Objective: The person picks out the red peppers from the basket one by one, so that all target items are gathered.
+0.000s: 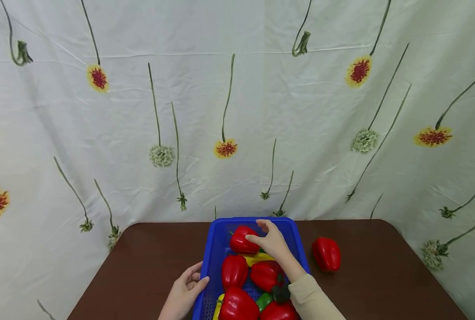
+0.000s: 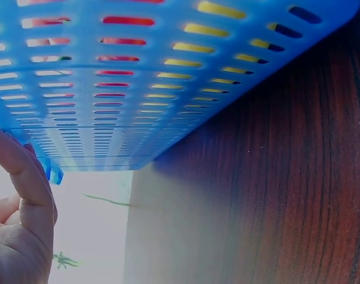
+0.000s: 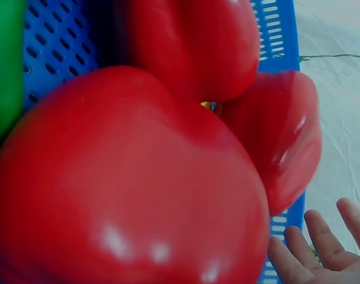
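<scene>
A blue plastic basket (image 1: 206, 266) holds several red bell peppers and other vegetables. My left hand (image 1: 184, 290) grips its left rim, thumb over the edge and fingers outside. In the left wrist view, that hand (image 2: 23, 207) is by the slotted basket wall (image 2: 79, 89). My right hand (image 1: 273, 242) is over the basket's far end, fingers spread and nothing held. Its thumb overlaps a red bell pepper (image 1: 241, 239) in the head view. In the right wrist view, the right hand (image 3: 328, 254) appears beside a large red bell pepper (image 3: 132, 177).
Another red bell pepper (image 1: 327, 254) lies on the dark brown table (image 1: 365, 266) right of the basket. In the basket are also a yellow item (image 1: 257, 258), a green one (image 1: 264, 301) and dark green broccoli (image 1: 280, 293). A flower-print cloth (image 1: 237, 111) hangs behind the table.
</scene>
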{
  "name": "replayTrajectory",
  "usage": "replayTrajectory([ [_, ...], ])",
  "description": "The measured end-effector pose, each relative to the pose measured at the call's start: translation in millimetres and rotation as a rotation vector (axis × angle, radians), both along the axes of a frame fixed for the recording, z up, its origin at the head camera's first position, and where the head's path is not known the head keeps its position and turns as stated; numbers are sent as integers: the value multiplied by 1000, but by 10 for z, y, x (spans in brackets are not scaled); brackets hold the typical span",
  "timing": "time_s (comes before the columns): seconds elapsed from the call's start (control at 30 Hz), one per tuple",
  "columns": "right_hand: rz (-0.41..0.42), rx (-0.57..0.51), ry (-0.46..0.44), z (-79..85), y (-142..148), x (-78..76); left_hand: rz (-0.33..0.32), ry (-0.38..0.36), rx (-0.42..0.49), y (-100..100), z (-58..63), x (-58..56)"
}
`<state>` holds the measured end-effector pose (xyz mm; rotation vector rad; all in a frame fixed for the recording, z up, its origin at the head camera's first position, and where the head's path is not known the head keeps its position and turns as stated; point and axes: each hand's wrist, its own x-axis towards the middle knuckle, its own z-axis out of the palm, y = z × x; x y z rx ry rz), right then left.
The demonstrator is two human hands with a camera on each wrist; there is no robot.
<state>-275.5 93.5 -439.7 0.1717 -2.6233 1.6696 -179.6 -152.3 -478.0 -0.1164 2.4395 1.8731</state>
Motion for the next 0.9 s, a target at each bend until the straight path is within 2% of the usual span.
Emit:
replayTrajectory([
  [0.33, 25, 76, -5, -83, -138, -43, -17, 1, 17, 2, -11, -6],
  [0.57, 56, 135, 19, -143, -221, -68, -19, 16, 30, -4, -41, -13],
  [0.9, 54, 198, 61, -174, -244, -81, -32, 2, 37, -16, -50, -15],
])
